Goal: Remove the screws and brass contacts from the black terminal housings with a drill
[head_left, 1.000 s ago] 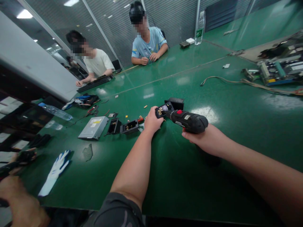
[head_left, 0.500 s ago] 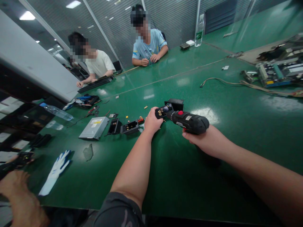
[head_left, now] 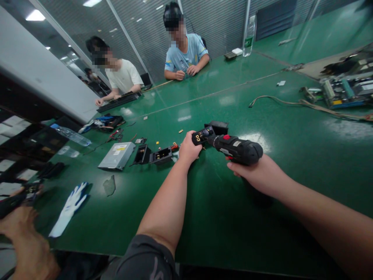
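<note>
Cordless drill clamped in right hand, at 3 o'clock from left hand, closed around black contact block; open black casing at 9 o'clock, loose brass bits nearby.

Ceiling lights glare off the green workbench, edges warped.

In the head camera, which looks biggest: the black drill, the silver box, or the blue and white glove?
1. The black cordless drill, though it is nearest the camera.
2. Tie: the white and blue glove and the silver drive box look about alike.
</note>
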{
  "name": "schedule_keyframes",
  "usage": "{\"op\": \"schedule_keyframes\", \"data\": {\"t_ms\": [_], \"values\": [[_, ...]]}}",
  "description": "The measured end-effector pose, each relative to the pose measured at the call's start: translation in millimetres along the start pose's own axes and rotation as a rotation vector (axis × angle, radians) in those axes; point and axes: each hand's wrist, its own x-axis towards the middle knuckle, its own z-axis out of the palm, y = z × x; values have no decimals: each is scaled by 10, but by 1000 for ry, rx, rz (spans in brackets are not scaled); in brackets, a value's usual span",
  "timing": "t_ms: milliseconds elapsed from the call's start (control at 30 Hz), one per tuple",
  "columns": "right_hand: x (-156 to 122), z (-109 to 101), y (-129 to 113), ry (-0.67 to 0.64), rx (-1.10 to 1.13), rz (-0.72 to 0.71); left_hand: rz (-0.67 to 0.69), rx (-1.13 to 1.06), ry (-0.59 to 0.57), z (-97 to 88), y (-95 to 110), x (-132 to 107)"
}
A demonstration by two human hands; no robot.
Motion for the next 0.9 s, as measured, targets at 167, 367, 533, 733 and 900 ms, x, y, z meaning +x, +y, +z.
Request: {"op": "schedule_keyframes", "data": {"t_ms": [167, 367, 533, 733, 900], "values": [[-32, -13, -27, -9, 72, 7, 31, -37, 54, 34, -50, 29], [-63, -28, -44, -18, 122, -2, 51, -65, 113, 58, -78, 58], [-32, -17, -11, -17, 114, 21, 27, -36, 72, 31, -28, 29], [-5, 20, 12, -6, 157, 50, 41, 10, 27, -6, 46, -9], [-7, 16, 14, -15, 163, 44, 63, 6, 39, 4, 32, -10]]}}
